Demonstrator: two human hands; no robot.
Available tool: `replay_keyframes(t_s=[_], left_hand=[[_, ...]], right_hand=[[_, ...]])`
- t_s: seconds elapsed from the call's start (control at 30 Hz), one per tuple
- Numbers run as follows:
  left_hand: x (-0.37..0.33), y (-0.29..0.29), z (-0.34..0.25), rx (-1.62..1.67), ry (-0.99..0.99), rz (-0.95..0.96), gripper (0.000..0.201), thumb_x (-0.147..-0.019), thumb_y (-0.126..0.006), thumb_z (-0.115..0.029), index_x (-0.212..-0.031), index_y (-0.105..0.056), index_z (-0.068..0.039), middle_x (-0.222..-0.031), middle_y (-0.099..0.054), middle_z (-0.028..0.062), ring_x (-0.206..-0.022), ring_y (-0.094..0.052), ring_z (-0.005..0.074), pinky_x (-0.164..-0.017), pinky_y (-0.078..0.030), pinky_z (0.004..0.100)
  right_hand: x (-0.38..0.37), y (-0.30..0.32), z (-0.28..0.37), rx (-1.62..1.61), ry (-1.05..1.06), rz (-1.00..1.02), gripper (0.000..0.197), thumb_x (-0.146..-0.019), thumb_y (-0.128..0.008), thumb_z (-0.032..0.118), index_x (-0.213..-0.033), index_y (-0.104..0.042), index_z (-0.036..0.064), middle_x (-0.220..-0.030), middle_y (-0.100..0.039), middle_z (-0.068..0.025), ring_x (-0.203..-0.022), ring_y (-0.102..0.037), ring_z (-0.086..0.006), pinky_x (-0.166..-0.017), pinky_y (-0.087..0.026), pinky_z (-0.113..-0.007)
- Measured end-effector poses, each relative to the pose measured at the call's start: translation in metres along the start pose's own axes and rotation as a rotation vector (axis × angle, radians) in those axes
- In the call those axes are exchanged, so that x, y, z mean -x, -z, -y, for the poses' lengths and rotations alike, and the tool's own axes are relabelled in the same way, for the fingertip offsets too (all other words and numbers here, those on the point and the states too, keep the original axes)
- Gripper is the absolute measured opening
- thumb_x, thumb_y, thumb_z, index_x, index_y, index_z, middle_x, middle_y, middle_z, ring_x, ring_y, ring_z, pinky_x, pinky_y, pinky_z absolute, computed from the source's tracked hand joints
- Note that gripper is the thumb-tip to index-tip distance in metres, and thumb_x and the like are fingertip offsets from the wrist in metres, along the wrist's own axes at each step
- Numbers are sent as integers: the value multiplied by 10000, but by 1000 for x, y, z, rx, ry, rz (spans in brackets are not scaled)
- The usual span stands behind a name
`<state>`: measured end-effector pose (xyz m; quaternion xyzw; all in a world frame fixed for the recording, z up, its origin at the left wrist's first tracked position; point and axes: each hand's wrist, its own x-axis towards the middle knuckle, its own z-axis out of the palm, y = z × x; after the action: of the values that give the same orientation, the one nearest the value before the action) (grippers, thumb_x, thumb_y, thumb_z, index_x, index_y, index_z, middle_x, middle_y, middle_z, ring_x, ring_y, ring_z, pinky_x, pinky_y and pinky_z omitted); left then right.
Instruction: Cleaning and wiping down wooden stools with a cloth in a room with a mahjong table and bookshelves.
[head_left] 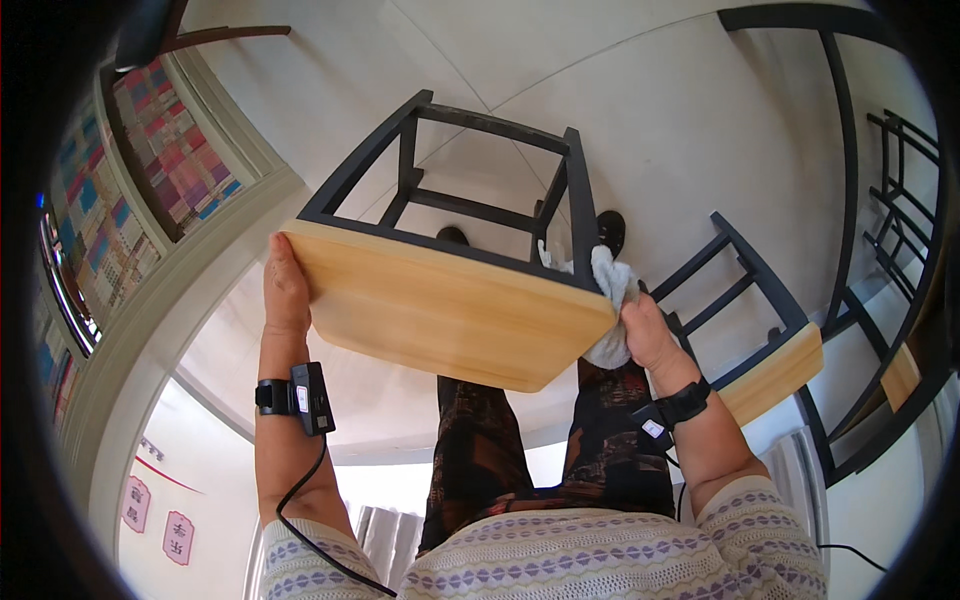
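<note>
In front of me a stool with a pale wooden seat (450, 310) and black legs (492, 122) is tipped over, its seat top toward me and its legs pointing away. My left hand (287, 287) is closed on the seat's left edge. At the right corner, my right hand (650, 330) grips a crumpled whitish cloth (612, 275), which lies against the seat's edge and the black frame there. Part of the cloth shows behind that corner, inside the frame. Whether the stool touches the floor, I cannot tell.
A second stool (770, 375) with the same wooden seat stands close on the right. Beyond it are more black-framed pieces of furniture (845, 150). On the left, a pale curved frame (215, 230) borders colourful patchwork panels (175, 150). My shoe (612, 232) shows behind the tipped stool.
</note>
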<state>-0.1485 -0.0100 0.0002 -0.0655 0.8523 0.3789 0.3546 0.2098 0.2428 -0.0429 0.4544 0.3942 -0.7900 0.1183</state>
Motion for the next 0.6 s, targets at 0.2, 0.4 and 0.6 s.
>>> replay_keyframes(t_s=[0.2,0.4,0.6], left_hand=[[6,-1,-4,-13,-23,-37,658,-982,-301,-570,-1086,-596,9,-1026,-627,92,-937,-577,172,-856,-446,277],[5,14,38,143,-18,-142,595,-995,-298,-531,-1133,-578,-25,-1056,-618,66,-971,-566,173,-888,-433,294],[11,21,69,95,-85,-208,719,-969,-246,-583,-1100,-598,30,-1002,-636,95,-926,-585,194,-847,-451,308]], right_hand=[[7,0,-2,240,47,66,382,-922,-476,295,-1119,-607,-6,-1038,-658,-119,-988,-593,-216,-896,-442,-306],[9,0,0,413,37,196,365,-881,-524,266,-1113,-603,-4,-1028,-656,-169,-968,-615,-301,-870,-462,-327],[7,35,14,490,-157,59,350,-887,-567,270,-1114,-612,7,-1009,-657,-91,-929,-607,-189,-851,-470,-323]])
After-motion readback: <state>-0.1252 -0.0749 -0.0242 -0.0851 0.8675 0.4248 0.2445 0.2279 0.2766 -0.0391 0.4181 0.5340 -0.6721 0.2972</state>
